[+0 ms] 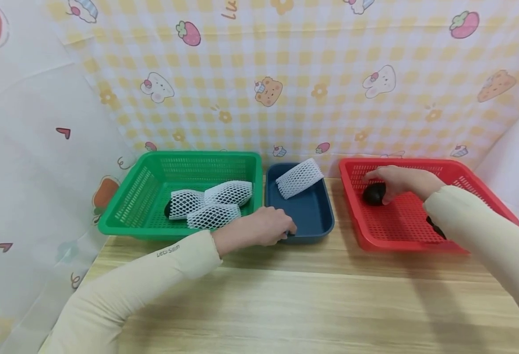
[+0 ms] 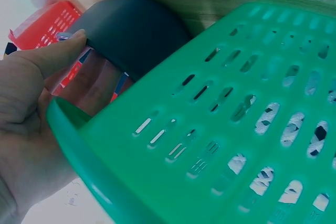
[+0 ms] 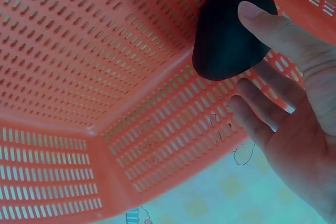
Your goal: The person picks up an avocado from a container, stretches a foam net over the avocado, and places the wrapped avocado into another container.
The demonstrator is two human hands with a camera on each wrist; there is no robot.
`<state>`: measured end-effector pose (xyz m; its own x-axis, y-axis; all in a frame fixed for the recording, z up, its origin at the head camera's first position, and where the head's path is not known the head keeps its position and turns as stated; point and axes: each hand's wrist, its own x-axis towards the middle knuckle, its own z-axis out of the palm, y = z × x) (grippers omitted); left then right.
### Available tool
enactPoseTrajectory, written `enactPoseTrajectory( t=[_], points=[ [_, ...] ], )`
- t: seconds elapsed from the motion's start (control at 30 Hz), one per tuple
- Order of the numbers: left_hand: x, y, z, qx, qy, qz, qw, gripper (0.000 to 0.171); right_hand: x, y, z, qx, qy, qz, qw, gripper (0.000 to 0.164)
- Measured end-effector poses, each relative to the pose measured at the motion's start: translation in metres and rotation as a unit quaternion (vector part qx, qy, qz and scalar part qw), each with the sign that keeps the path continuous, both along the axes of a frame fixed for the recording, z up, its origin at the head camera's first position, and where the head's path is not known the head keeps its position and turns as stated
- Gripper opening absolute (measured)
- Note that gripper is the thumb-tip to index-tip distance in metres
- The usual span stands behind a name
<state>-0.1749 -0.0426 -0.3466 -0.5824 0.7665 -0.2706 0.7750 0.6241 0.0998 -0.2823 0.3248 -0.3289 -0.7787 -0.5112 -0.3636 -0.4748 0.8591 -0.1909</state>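
My right hand (image 1: pixel 396 181) is inside the red basket (image 1: pixel 401 244) and holds a dark avocado (image 1: pixel 373 193) near the basket's left wall. In the right wrist view the thumb lies on the avocado (image 3: pixel 231 35), with fingers at its other side. My left hand (image 1: pixel 272 226) grips the near left rim of the blue tray (image 1: pixel 308 211). From the left wrist, its thumb shows against the tray's outer wall (image 2: pixel 136 35). A white foam net sleeve (image 1: pixel 300 178) leans on the tray's back rim. Another dark object (image 1: pixel 435 227) in the red basket is partly hidden by my right sleeve.
At the left stands a green basket (image 1: pixel 144 232) with three white foam-netted items (image 1: pixel 215 216); a dark end shows from one. All three containers stand along the back of the wooden table (image 1: pixel 286 305), before a checked cloth (image 1: pixel 242 73). A white cloth (image 1: pixel 29 162) hangs at the left.
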Motion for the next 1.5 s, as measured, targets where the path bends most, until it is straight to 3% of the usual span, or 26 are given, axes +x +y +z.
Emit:
enactPoseTrajectory(
  t=[0.23, 0.5, 0.63, 0.93, 1.1, 1.23, 1.37, 1.5],
  points=[
    [0.000, 0.001, 0.000, -0.005, -0.004, 0.003, 1.0000, 0.028, -0.002, 0.000, -0.007, 0.027, -0.015, 0.029, 0.999, 0.069],
    [0.000, 0.001, 0.000, -0.007, -0.002, -0.001, 1.0000, 0.028, 0.000, 0.001, -0.013, 0.035, -0.044, -0.007, 0.998, 0.069],
    [0.000, 0.000, 0.000, -0.004, 0.001, -0.003, 1.0000, 0.028, 0.000, 0.004, -0.007, 0.029, -0.043, -0.011, 0.999, 0.068],
    [0.001, -0.001, 0.000, 0.001, -0.007, 0.003, 1.0000, 0.028, 0.008, 0.008, 0.030, 0.001, 0.018, 0.028, 0.999, 0.063],
    [0.001, 0.000, 0.001, 0.001, -0.015, 0.010, 0.9998, 0.028, 0.018, 0.002, 0.064, -0.023, 0.094, 0.068, 0.993, 0.063],
    [0.000, 0.000, 0.000, 0.004, -0.020, 0.013, 0.9997, 0.029, 0.030, -0.003, 0.088, -0.035, 0.152, 0.070, 0.985, 0.066],
    [0.001, -0.001, 0.000, 0.007, -0.024, 0.016, 0.9996, 0.029, 0.040, -0.008, 0.100, -0.040, 0.177, 0.071, 0.981, 0.070],
    [0.001, -0.001, 0.000, 0.009, -0.024, 0.015, 0.9996, 0.028, 0.052, -0.016, 0.101, -0.047, 0.179, 0.073, 0.980, 0.071]
  ],
)
